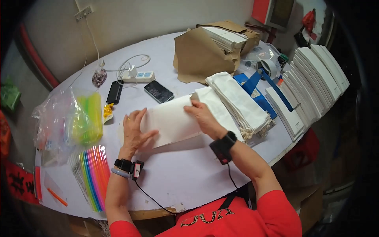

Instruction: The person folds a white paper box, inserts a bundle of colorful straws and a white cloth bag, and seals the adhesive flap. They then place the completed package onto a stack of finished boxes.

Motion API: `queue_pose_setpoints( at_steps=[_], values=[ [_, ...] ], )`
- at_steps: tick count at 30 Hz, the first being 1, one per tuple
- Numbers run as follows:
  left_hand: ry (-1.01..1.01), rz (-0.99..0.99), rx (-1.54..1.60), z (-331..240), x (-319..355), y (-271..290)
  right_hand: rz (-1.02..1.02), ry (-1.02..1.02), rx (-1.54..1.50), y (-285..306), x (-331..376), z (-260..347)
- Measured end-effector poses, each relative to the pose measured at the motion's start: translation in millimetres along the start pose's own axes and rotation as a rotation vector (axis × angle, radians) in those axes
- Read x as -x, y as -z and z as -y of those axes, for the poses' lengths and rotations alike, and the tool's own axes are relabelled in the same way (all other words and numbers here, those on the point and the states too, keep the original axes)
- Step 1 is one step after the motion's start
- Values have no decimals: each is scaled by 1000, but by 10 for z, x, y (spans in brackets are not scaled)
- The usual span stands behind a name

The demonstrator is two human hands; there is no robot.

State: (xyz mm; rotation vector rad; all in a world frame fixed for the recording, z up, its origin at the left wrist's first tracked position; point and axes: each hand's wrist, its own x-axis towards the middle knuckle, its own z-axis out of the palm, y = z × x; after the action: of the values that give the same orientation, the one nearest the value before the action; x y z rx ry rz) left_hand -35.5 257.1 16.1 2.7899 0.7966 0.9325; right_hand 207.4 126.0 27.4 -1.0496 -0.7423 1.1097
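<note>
White table [189,177], mid-surface: my left hand [134,132] lies flat and open on the white cloth bag [169,120], right hand [203,116] pinching its far edge; light, limp, best held by edges.

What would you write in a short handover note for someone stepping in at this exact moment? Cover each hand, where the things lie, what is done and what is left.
Left hand: flat, palm down, pressing the left end of the white cloth bag on the table.
Right hand: fingers on the bag's upper right edge, by the stack of white bags.
Bundle of coloured sticks lies left of the left forearm, in clear wrap.
Done: one bag lies apart from the stack.
Left: the stack itself remains; nothing has gone into the bag that I can see.
</note>
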Motion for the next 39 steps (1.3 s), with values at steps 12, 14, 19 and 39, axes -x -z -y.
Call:
queue_pose_setpoints(
  at_steps=[12,14,19,39],
  values=[
    [-74,397,277,-1895,874,845,-233,-482,-104,284,2490,361],
    [-55,408,308,-2028,1039,703,-245,-513,-49,352,2680,294],
    [13,363,410,-2236,1375,535,-171,-498,116,435,2870,292],
    [153,163,564,-2527,1538,430,-222,334,1112,486,2714,540]
  ],
)
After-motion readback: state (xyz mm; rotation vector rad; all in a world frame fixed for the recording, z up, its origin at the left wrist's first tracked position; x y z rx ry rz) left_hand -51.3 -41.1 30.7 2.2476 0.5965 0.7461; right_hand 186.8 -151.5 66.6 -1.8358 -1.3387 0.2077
